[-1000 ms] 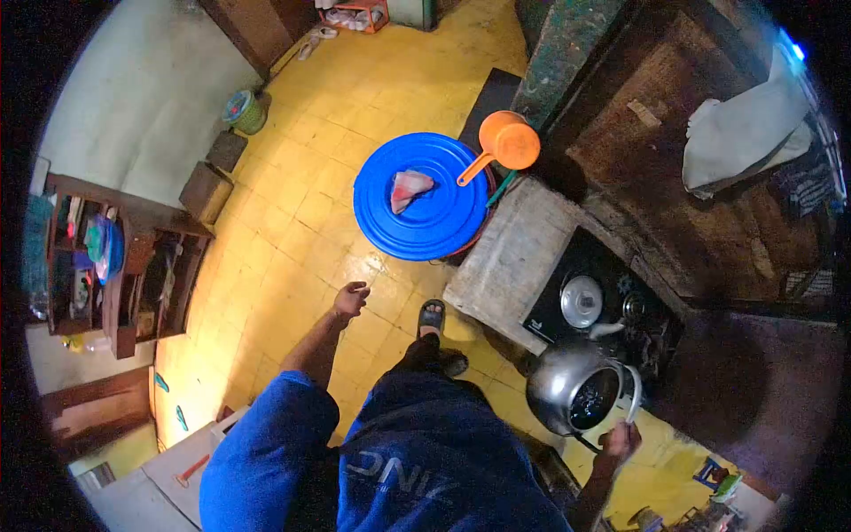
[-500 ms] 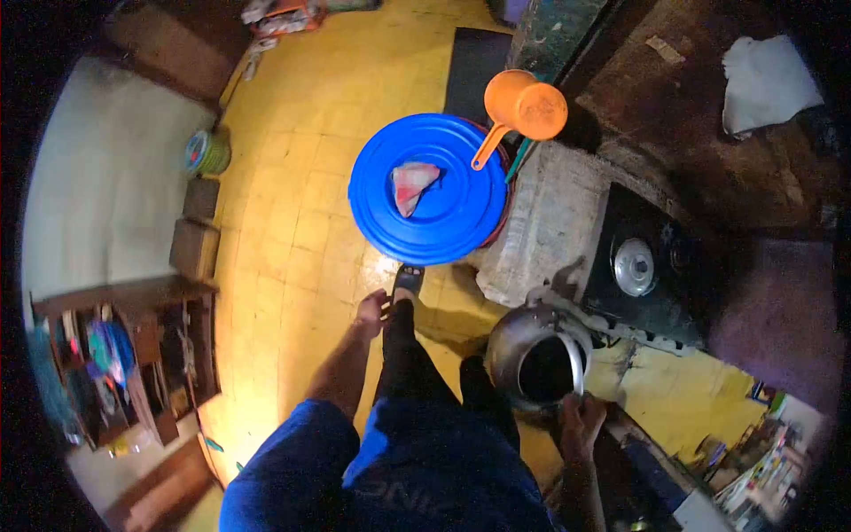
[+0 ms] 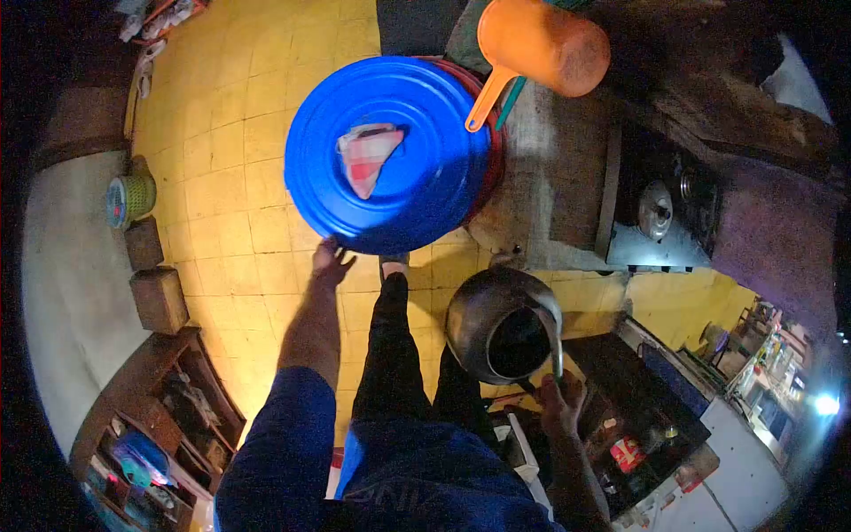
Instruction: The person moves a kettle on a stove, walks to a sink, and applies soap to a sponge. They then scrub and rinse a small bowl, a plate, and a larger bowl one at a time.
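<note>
My right hand point(image 3: 561, 399) is wrapped round the raised handle of a big metal kettle point(image 3: 470, 319), whose round top opening is uncovered and dark inside. The kettle hangs beside my legs, below the stove. My left hand point(image 3: 331, 263) reaches forward with its fingers apart, fingertips right at the near rim of a blue round lid point(image 3: 328, 199). That lid covers a reddish tub point(image 3: 494, 168), and a folded red-and-white cloth point(image 3: 365, 164) lies on it. An orange dipper point(image 3: 541, 49) has its handle over the lid's right side.
On the right, a stove point(image 3: 683, 244) carries a small metal lid point(image 3: 656, 211). A dark low table point(image 3: 656, 390) with a red packet point(image 3: 626, 453) stands at lower right. Wooden shelves point(image 3: 168, 399) are at lower left, a green basket point(image 3: 137, 197) by the left wall. Yellow tiles point(image 3: 239, 177) cover the floor.
I have moved nearer the blue lid, and my left hand has risen to its rim. The kettle has moved away from the stove edge in my right hand.
</note>
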Tool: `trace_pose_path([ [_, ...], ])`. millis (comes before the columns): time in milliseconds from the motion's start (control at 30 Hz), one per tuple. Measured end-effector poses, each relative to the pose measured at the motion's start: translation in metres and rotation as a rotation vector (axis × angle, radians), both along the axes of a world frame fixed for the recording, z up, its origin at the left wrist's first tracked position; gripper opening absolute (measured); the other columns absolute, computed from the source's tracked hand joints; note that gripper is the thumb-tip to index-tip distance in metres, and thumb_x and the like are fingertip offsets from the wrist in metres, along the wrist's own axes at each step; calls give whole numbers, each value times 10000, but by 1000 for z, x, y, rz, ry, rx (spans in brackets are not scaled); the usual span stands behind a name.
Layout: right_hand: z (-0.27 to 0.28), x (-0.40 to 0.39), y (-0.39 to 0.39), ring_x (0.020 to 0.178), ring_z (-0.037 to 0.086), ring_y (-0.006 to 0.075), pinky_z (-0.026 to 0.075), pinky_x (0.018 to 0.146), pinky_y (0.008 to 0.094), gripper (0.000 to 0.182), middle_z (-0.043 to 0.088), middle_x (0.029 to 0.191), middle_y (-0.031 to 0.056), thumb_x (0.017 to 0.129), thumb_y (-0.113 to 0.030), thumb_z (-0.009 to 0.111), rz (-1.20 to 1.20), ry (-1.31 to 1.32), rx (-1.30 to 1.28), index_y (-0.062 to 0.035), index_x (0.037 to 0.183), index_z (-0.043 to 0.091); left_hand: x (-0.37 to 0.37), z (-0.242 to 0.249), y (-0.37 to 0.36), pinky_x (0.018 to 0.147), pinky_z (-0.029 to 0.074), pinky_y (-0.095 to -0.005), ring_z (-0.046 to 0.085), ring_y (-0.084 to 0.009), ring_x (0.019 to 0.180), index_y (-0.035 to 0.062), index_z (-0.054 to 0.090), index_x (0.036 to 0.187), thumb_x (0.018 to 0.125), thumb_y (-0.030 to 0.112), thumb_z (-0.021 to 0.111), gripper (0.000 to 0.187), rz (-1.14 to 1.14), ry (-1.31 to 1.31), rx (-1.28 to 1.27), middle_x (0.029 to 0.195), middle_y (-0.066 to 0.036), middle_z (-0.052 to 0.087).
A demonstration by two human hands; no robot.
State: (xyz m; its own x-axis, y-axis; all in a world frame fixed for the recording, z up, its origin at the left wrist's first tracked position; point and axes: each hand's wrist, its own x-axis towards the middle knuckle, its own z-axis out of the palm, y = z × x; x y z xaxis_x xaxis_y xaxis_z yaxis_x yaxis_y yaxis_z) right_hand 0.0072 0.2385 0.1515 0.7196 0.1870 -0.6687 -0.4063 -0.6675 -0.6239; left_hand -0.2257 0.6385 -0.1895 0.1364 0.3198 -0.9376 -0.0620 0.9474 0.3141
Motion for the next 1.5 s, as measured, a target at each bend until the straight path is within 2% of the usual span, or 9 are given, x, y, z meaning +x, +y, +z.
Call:
trace_pose_path([
  [100,-7,-10,24,537,454,76,373,471,278,158,493,632,-5,896,-146,614,-123,95,109,-54,797,533,-45,4,20,908,442,-533,500,-219,992,223,569,1016,925,303,477,152,96,101,4,978,-8,578],
  [133,10,0,51,532,436,78,360,484,277,212,471,615,-3,929,-217,563,91,85,63,-60,793,525,-57,16,23,908,442,-532,500,-224,996,229,563,1026,923,305,483,151,47,123,33,974,-2,577],
  [233,-4,6,74,497,393,78,327,462,272,275,435,586,-7,955,-271,502,46,167,-11,-64,773,518,-90,44,41,929,429,-538,495,-238,1018,237,540,1074,908,308,520,181,-30,153,64,1018,14,566],
  [300,-16,12,72,564,498,115,373,492,285,212,493,600,12,945,-219,534,-28,235,93,-61,807,554,-106,58,43,960,400,-569,475,-244,1031,221,511,1113,938,281,517,185,31,117,53,1075,2,530],
  [433,-36,25,84,465,341,72,283,429,279,311,390,569,-24,970,-324,483,360,-125,94,-67,802,535,-121,71,43,939,408,-572,489,-230,1013,211,499,1105,952,265,489,162,-28,119,81,1051,13,537],
  [600,-12,37,120,423,306,73,273,408,289,316,372,546,-34,983,-339,474,184,82,24,-79,822,554,-124,82,32,897,434,-552,507,-206,968,215,510,1071,962,262,481,122,-14,154,65,1020,27,557],
  [733,-22,50,108,404,302,72,273,394,295,308,356,536,-47,990,-323,473,368,-11,-20,-71,841,568,-125,82,26,867,453,-506,508,-202,963,216,496,1108,970,279,493,152,9,237,45,1046,28,548],
  [800,0,53,127,483,398,64,326,420,239,246,461,603,-31,946,-314,532,66,236,0,-98,850,601,-145,64,21,931,421,-549,471,-217,1084,255,504,1127,934,299,514,198,31,116,34,1132,53,539],
  [1500,-20,88,192,429,363,57,282,379,242,272,420,564,-36,939,-339,549,194,130,57,-104,804,553,-129,81,19,907,444,-532,539,-218,1008,206,495,1174,975,240,485,201,78,174,38,1082,-11,566],
])
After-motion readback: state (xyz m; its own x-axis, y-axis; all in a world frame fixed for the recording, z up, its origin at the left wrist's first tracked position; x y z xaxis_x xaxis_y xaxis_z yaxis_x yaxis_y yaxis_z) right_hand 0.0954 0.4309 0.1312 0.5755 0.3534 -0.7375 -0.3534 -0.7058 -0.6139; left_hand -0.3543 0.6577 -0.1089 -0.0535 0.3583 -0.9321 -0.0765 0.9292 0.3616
